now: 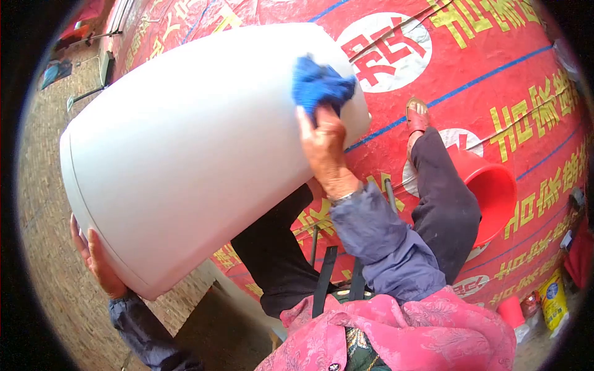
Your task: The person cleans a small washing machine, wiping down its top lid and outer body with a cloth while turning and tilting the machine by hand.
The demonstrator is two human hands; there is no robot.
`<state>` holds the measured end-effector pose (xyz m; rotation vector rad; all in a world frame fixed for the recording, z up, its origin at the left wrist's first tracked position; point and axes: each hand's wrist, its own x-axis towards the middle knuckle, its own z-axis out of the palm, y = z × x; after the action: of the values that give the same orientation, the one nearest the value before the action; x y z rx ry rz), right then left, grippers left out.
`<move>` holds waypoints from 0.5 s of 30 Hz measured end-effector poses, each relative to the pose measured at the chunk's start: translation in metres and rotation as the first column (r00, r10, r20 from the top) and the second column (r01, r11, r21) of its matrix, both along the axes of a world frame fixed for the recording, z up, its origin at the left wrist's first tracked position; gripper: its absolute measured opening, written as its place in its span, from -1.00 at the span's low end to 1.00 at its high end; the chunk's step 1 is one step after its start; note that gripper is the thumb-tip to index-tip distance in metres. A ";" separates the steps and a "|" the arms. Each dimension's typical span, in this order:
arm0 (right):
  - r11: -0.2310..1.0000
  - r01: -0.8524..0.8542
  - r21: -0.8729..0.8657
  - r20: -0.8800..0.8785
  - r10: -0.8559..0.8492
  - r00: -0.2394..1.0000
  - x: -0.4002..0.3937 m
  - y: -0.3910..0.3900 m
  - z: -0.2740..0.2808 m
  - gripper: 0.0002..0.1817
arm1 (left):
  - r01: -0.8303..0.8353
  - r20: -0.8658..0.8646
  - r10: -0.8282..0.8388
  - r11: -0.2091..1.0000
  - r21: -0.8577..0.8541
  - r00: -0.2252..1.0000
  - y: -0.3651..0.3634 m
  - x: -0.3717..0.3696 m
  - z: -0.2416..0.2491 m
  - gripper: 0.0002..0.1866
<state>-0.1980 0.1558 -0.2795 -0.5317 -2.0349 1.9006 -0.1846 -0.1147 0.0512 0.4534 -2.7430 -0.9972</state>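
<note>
a white drum and a crumpled blue cloth pop. yellow characters and blue lines pattern red sheeting; florals texture the pink jacket.

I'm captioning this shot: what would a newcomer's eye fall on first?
The large white container slants across left and centre. Near its right end, the right hand holds a bright blue cloth. Red sheeting with yellow characters spreads beyond, a red bucket at right.

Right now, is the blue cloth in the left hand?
No, the right hand holds the blue cloth, while the left hand touches the white container at its edge.
</note>
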 end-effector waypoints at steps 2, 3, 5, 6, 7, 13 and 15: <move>0.995 -0.054 0.080 -0.103 0.062 0.993 -0.024 -0.018 0.017 -0.77 | -0.032 -0.011 0.032 0.999 0.004 0.999 -0.003 0.001 -0.001 -0.34; 0.983 -0.150 0.110 -0.151 0.166 0.974 -0.039 -0.019 0.032 -0.83 | -0.032 -0.001 0.032 0.999 0.002 0.999 -0.003 0.001 -0.001 -0.34; 0.882 -0.237 0.407 -0.254 0.358 0.898 -0.087 -0.033 0.016 -0.81 | -0.037 0.020 0.037 0.999 -0.003 0.999 -0.002 0.001 0.000 -0.33; 0.894 0.007 0.448 -0.449 0.218 0.866 -0.117 -0.050 -0.014 -0.78 | -0.041 0.019 0.041 0.999 -0.021 0.999 0.000 0.001 0.000 -0.32; 0.844 -0.224 0.488 -0.298 0.402 0.866 -0.150 -0.048 -0.030 -0.74 | -0.044 0.013 0.045 0.998 -0.038 0.999 0.002 0.000 0.000 -0.31; 0.855 -0.369 0.364 0.172 0.327 0.929 -0.205 0.028 -0.115 -0.77 | -0.059 -0.006 0.059 0.997 -0.042 0.998 0.027 -0.004 -0.001 -0.33; 0.789 -0.355 0.502 0.202 0.292 0.935 -0.189 0.049 -0.142 -0.69 | -0.036 -0.005 0.036 0.995 -0.091 0.999 0.032 -0.005 -0.001 -0.35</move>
<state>-0.3866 0.2049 -0.4213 -0.1495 -2.7339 1.3632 -0.1896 -0.0829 0.0500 0.4840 -2.7536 -0.8588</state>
